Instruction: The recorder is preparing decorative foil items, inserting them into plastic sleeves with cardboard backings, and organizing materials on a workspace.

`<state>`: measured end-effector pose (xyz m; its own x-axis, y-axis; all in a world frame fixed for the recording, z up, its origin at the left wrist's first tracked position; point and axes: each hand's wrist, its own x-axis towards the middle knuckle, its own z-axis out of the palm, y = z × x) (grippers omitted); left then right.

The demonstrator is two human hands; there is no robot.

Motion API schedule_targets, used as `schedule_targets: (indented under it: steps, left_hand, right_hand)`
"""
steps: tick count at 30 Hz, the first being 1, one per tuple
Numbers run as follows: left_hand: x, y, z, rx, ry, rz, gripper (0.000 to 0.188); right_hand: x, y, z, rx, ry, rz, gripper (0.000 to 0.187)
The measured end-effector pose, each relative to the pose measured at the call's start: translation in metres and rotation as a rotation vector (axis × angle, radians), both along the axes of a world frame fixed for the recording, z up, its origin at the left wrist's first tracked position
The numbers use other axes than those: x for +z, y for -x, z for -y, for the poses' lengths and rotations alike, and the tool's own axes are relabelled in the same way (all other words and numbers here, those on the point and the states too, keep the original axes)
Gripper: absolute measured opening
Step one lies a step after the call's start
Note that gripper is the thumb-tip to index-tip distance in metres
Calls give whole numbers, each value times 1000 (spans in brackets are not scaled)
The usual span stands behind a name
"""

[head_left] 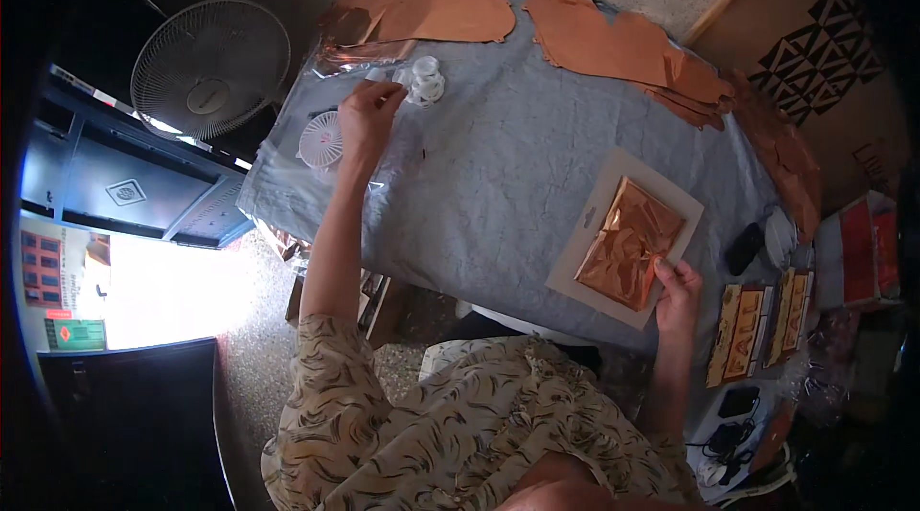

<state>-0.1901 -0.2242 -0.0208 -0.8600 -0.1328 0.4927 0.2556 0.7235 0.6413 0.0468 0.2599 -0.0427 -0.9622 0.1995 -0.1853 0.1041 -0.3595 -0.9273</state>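
Head view, left hand [369, 112] beside white rolls [426, 83], grip unclear, right hand [677, 292] grasping foil-topped card [572, 249]

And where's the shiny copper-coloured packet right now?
In the head view, the shiny packet is right of centre, on a pale card over the grey tablecloth, with the right hand at its lower right edge.

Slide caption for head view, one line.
Left hand near white rings, right hand at a copper-coloured foil packet on card.
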Motion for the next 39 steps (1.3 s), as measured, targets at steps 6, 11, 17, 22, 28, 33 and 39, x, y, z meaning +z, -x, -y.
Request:
schedule_targets:
  steps: [6,11,17,22,28,33,39]
  left_hand:
    - [10,-80,-60,-471,150,28,18]
    - [2,-125,-84,-502,91,171,35]
    - [-5,-127,-101,-186,354,39,69]
    - [-16,-136,-114,-15,447,60,63]
    - [-23,-140,-134,68,414,24,49]
    - [-26,-135,-137,-61,264,83,25]
    - [40,-187,-178,-484,-252,150,12]
  right_hand:
    - [-1,-5,-5,-17,25,36,30]
    - [-6,-15,-11,-33,13,-6,24]
    - [-8,-26,-9,13,15,-27,25]
    - [3,-33,-3,-12,5,-44,25]
    - [-1,-42,-3,-4,-17,-65,26]
    - [3,-42,2,-11,-22,-24,27]
    - [-2,-44,10,-29,-26,-25,24]
